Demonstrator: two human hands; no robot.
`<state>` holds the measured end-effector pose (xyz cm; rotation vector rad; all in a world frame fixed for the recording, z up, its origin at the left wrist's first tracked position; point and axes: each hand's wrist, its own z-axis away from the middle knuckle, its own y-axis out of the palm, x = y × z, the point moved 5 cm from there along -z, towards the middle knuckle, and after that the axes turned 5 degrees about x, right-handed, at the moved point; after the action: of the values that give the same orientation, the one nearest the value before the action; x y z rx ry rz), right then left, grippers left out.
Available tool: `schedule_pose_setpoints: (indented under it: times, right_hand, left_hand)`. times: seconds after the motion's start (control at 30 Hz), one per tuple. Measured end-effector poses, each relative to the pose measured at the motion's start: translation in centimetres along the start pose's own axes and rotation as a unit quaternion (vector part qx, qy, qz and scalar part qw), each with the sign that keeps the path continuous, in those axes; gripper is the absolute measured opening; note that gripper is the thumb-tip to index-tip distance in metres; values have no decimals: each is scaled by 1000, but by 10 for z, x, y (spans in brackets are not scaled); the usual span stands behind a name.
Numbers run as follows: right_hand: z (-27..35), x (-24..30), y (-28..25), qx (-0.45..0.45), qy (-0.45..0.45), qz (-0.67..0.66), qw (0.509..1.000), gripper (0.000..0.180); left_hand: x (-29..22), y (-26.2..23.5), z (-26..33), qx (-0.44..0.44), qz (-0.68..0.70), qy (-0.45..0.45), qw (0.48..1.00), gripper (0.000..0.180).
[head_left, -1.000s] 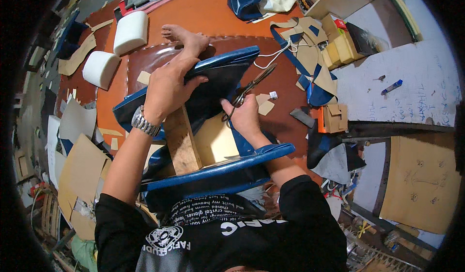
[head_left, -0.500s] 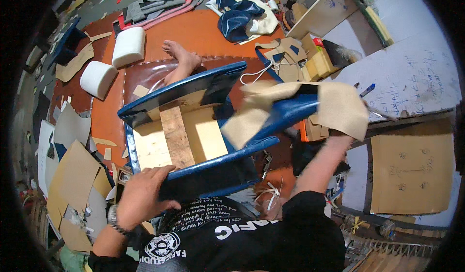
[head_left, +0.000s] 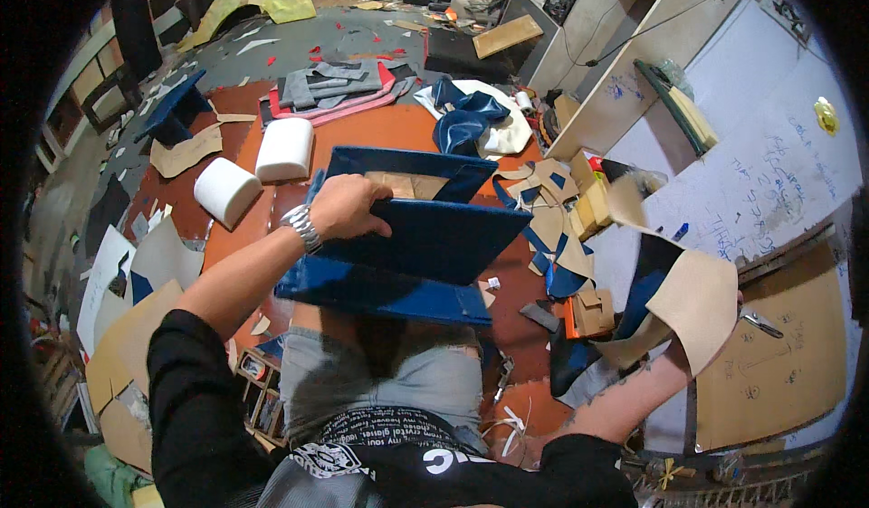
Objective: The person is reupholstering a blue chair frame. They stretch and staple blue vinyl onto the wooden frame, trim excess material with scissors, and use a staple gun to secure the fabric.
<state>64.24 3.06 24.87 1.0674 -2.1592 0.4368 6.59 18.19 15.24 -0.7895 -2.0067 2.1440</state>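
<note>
As fingers (head_left: 371,186) grip smooth panel (head_left: 444,237), curled fabric (head_left: 701,300)

Two chunky white blocks (head_left: 285,149) are sitting near one big blue frame (head_left: 434,239). Two bare forearms (head_left: 249,277) and one left hand (head_left: 348,208) are showing, one silver watch (head_left: 301,227) is hugging a wrist, and one blue pen (head_left: 681,232) is lying around.

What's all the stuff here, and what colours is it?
Frame: 1, blue, centre
Strip: 1, tan and blue, right
Scissors: 1, silver, beside strip
Foam blocks: 2, white, upper left
Cloth pile: 1, grey and red, top
Bundle: 1, blue and white, top
Marked card: 1, tan, lower right
Pen: 1, blue, right
Scraps: uncountable, mixed colours, around
Watch: 1, silver, left wrist
Shirt: 1, black, bottom
Left grip: 1, bare, on frame
Right grip: 1, hidden behind strip
</note>
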Motion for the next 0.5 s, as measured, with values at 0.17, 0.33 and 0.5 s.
schedule_pose_setpoints:
  times: [0.17,0.33,0.5]
  right_hand:
    - [41,-1,18,-6,52,29,998,57]
    - [85,-16,110,82,161,-71,981,54]
    - [164,-12,241,209,289,-217,909,51]
  left_hand:
    - [82,56,-45,14,7,-76,997,54]
    - [44,109,35,-275,-73,-71,956,60]
    - [-63,234,141,224,506,54,831,40]
